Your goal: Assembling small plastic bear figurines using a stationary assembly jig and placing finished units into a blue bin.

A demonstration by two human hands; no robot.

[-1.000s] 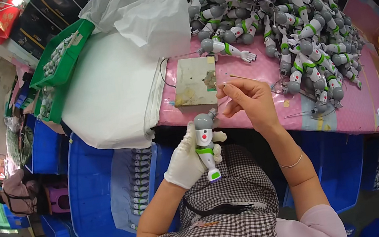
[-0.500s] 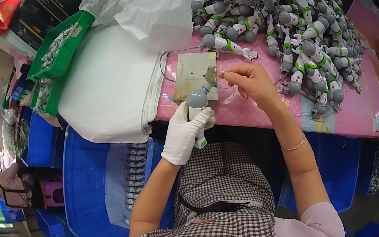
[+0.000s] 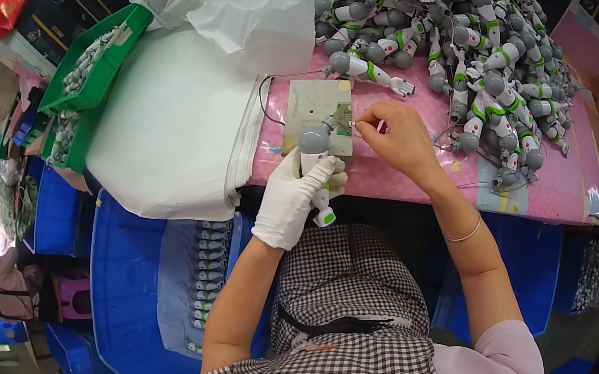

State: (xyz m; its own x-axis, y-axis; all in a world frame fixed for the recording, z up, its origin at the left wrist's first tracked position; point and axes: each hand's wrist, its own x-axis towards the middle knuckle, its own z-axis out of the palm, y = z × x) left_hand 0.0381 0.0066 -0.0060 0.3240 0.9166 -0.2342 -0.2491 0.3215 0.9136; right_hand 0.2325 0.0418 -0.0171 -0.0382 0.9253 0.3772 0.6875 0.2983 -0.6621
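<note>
My left hand (image 3: 289, 202), in a white glove, is closed around a toy robot arm (image 3: 314, 150) in white, grey and green. Its grey ball end points up and away from me, over a flat grey-beige block (image 3: 307, 113) on the table. A small metal fixture (image 3: 343, 118) sits at the block's right edge, against the arm's tip. Just right of that fixture, my bare right hand (image 3: 397, 136) pinches the end of a thin wire (image 3: 353, 123); its small tip is mostly hidden by my fingers. Beyond the block lies another toy robot arm (image 3: 367, 70).
A large heap of toy robot arms (image 3: 499, 82) fills the table's right side. White sheeting (image 3: 168, 121) covers the left side, beside green trays (image 3: 102, 65) of small parts. Pink bubble wrap (image 3: 391, 182) lines the near edge. Below stands a blue bin (image 3: 126, 288) with rows of pieces.
The view has shifted slightly. My right hand's fingers have curled in more and sit a little lower beside the fixture. My left hand still grips the toy robot arm, its ball end near the fixture.
</note>
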